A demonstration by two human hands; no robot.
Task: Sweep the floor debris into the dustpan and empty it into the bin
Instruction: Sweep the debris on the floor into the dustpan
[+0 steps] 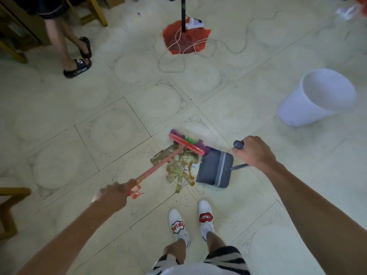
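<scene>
1. The left hand at the lower left of the frame is wrapped tight around the pink broom stick
2. The broom's pink head with purple and green bristles sits on the floor in the middle of the frame, touching the pile of shiny gold scraps
3. The right hand grips the dark handle of the grey dustpan
4. The dustpan sits on the floor just right of the scraps
5. The white bin stands at the upper right, well apart from the dustpan
6. Two white shoes point up from the bottom
</scene>
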